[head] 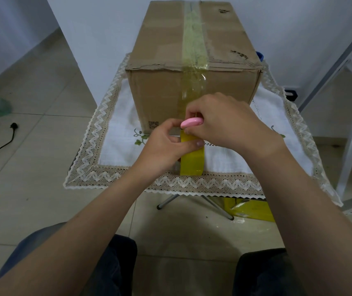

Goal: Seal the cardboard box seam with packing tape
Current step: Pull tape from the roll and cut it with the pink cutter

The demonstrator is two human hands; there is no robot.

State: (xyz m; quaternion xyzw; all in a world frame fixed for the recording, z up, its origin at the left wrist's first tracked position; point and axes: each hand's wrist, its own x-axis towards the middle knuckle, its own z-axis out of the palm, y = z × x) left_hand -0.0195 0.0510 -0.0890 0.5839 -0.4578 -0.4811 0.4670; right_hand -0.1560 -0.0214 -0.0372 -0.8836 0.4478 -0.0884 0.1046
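A brown cardboard box [162, 60] stands on a small table. Yellowish clear tape [193, 41] runs along its top seam and down the near face. The tape strip continues to a yellow tape roll [192, 164] standing on edge at the table's front. My left hand [166, 148] grips the roll from the left, thumb across its top. My right hand [224, 122] holds a small pink cutter [191, 122] against the tape, just above the roll and close to the box's near face. The cutter's blade is hidden by my fingers.
A white cloth with a lace border [192, 182] covers the table. Under the table lie yellow tape packages [254, 210] beside the folding legs [170, 200]. A black power cord [2, 144] trails on the tiled floor at left. A white metal frame [350, 146] stands at right.
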